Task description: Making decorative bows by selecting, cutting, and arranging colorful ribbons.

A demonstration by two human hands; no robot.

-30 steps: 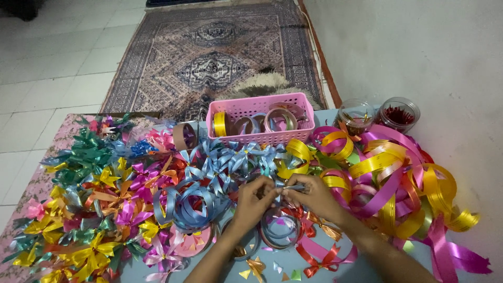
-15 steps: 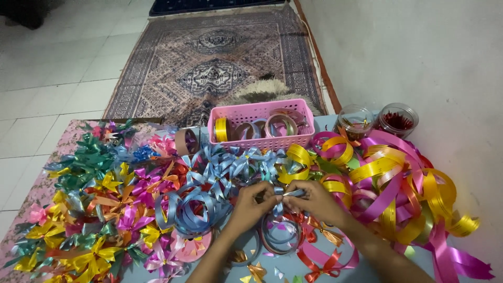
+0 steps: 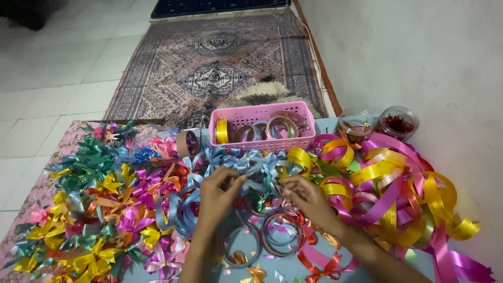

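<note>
A heap of finished multicoloured ribbon bows [image 3: 94,209] lies at far left on the desk [image 3: 285,267]. My left hand [image 3: 220,191] pinches light-blue ribbon [image 3: 257,166] at centre. My right hand [image 3: 309,199] pinches the same ribbon just beside it. Behind stands a pink plastic basket [image 3: 262,128]; yellow and pink ribbon coils [image 3: 387,183] lie right.

Two bare arms come up from the bottom edge, close together. The left hand [image 3: 220,189] is a little higher. Its fingers are bent and bunched, with the tips pinched together near the thumb. The right hand [image 3: 309,198] sits just beside it, a small gap between them. Its fingers curl down and in, and its thumb points toward the left hand. Both wrists are fairly straight. The right forearm slants out to the lower right.
</note>
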